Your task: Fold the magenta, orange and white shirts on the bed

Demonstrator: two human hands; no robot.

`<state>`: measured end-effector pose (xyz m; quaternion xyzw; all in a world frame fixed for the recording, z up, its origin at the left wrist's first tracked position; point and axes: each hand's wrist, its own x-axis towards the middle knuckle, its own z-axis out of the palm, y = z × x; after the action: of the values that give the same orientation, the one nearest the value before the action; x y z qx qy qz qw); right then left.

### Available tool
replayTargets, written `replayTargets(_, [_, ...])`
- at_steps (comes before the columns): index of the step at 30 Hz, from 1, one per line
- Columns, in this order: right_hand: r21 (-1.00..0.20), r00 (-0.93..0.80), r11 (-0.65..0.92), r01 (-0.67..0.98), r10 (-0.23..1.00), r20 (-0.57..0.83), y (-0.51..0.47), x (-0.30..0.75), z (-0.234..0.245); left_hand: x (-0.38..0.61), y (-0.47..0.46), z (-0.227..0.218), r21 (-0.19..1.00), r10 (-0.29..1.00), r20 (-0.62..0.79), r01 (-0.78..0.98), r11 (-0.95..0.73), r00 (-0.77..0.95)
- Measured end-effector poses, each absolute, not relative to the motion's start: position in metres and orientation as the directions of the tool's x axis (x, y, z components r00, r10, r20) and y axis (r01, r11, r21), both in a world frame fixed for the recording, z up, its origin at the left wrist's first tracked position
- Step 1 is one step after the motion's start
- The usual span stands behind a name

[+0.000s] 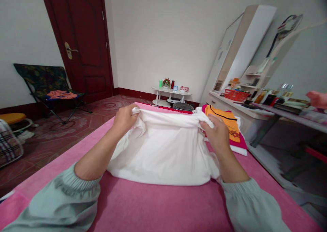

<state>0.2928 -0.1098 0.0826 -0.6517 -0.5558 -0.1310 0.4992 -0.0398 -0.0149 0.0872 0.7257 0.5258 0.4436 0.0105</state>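
A white cloth garment [166, 153] is stretched between my two hands, its upper edge lifted and its lower part lying on the pink bedspread [153, 204]. My left hand [125, 118] is closed on the garment's upper left corner. At the upper right corner, my right hand [217, 129] pinches a bunched bit of the same fabric. The garment's exact kind cannot be made out. Just beyond my right hand lies a stack of folded clothes, with an orange garment [224, 121] on top and a magenta one [238, 145] below it.
A folding chair [42, 78] holding orange-pink cloth stands left, by a dark red door [79, 44]. Ahead, a low white table [172, 90] bears small ornaments. On the right are a counter [217, 99] with a red basket [236, 95] and a desk [293, 114] with bottles.
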Motion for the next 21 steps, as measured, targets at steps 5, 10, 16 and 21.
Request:
replayTargets(5, [-0.67,0.441,0.211,0.712,0.608,0.66,-0.125,0.279,0.109,-0.035,-0.03,0.113,0.644,0.7,0.713,0.437,-0.628,-0.045])
replayTargets(10, [-0.869,-0.07,0.072,0.49,0.997,0.043,-0.155,0.272,0.13,-0.039,-0.066,0.137,0.872,0.759,0.099,0.311,-0.378,0.643])
replayTargets(16, [-0.899,-0.353,-0.001,0.439,0.92,-0.173,-0.16,0.263,0.132,-0.035,-0.075,0.141,0.941,0.736,0.088,0.186,-0.283,0.672])
replayTargets(21, [-0.912,0.37,0.311,0.268,0.841,0.396,-0.105,0.277,0.075,-0.031,-0.008,0.081,0.905,0.914,0.406,0.134,-0.403,0.003])
